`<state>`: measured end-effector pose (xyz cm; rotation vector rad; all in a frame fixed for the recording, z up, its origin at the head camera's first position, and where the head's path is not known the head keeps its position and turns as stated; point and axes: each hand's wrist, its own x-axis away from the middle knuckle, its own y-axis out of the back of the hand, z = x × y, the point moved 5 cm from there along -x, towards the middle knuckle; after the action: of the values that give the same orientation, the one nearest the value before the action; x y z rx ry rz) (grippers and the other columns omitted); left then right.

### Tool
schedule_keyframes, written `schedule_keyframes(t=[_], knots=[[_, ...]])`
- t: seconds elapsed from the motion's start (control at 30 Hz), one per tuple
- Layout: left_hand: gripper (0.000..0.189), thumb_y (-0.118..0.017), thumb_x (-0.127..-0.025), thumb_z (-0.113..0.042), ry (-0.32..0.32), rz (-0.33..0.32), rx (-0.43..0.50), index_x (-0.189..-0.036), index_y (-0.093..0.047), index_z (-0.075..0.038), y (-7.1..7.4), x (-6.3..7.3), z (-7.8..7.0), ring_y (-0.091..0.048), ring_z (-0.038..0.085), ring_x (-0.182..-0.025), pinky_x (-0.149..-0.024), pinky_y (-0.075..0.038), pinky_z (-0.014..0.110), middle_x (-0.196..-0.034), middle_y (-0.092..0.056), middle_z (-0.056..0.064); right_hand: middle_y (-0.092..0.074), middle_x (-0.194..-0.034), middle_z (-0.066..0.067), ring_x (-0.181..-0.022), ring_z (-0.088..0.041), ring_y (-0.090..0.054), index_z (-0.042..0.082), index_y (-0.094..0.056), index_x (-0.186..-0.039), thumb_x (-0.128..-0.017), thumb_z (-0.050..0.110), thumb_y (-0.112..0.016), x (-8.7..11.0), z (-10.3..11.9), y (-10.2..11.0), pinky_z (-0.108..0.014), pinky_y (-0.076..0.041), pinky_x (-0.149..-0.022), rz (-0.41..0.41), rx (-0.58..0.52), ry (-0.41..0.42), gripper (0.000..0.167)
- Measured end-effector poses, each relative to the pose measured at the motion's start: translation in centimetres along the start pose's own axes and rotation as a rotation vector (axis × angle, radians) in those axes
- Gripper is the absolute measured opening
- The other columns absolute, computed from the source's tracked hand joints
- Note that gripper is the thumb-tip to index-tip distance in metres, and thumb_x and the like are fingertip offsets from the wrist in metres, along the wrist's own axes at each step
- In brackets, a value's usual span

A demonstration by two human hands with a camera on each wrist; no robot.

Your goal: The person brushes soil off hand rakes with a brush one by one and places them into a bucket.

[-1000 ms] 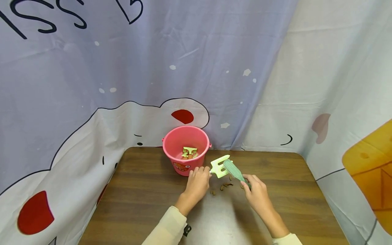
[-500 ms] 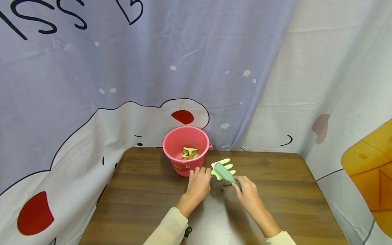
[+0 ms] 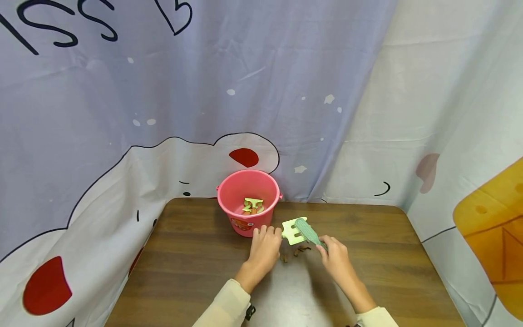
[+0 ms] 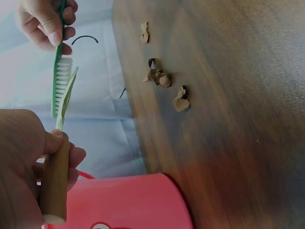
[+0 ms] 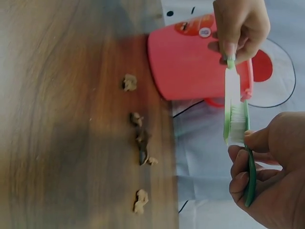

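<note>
My left hand (image 3: pixel 264 250) grips the wooden handle (image 4: pixel 56 181) of a small light-green garden fork (image 3: pixel 289 230), its tines pointing right above the table. In my right hand (image 3: pixel 338 261) is a green scrub brush (image 3: pixel 307 230), pinched by its handle. White bristles (image 5: pixel 238 123) face the fork's head and appear to touch it. Under the tools, brown dirt crumbs (image 4: pixel 158 76) lie scattered on the wood. A pink bucket (image 3: pixel 226 193) stands just behind my left hand, holding other light-green tool heads (image 3: pixel 254 202) with brown handles, partly hidden inside.
The brown wooden table (image 3: pixel 184 268) ends at a back edge against a printed curtain (image 3: pixel 286 104). More curtain (image 3: pixel 457 136) hangs along the right side. The bucket sits close to the back edge.
The brush has slid left along the fork's head, then partway back right with my right hand. The fork's head has turned a little; my left hand stays nearly in place.
</note>
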<state>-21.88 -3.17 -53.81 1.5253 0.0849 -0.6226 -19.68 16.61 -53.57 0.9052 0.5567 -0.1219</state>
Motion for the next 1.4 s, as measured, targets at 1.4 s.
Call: schedule_keyframes(t=[1.4], knots=[[0.028,-0.084,-0.075,-0.015,0.05,0.068,0.093,-0.094,-0.064,-0.013,-0.2,0.3,0.0,-0.057,0.025,-0.085,-0.071,-0.039,0.04,-0.085,-0.066,0.005,-0.07,-0.091,-0.011,-0.077,-0.016,-0.063,-0.005,-0.07,-0.109,-0.091,0.0,-0.074,0.5,0.2,0.9,-0.036,-0.056,-0.067,0.098,-0.014,-0.079,0.02]])
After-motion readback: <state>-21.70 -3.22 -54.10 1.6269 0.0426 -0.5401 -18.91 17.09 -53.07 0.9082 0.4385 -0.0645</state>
